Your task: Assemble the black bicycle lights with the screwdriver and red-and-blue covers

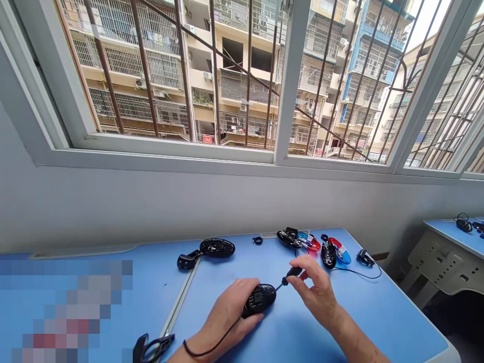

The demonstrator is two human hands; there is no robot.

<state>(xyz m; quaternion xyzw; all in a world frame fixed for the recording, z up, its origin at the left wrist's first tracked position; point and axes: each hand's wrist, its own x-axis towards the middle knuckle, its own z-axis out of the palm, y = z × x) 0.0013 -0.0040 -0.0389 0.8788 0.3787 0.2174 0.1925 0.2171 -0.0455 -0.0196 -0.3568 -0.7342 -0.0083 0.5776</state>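
My left hand [230,307] is wrapped around a black corded computer mouse [260,298], pressing it near the blue tabletop. The mouse's cable [223,337] runs back over my left wrist. Between the thumb and fingers of my right hand [315,287] is a small screwdriver [293,273] with a black handle. Its thin shaft slants down to the left, and the tip meets the right end of the mouse. Whether the tip sits in a screw is too small to tell.
Behind lie a black oval part [217,247], a small black ring [257,240], and opened mouse pieces with red and blue shells [342,250]. A coiled cable [365,257] sits at right. Black looped parts [155,348] lie front left. A barred window [227,75] rises beyond the blue table [385,312].
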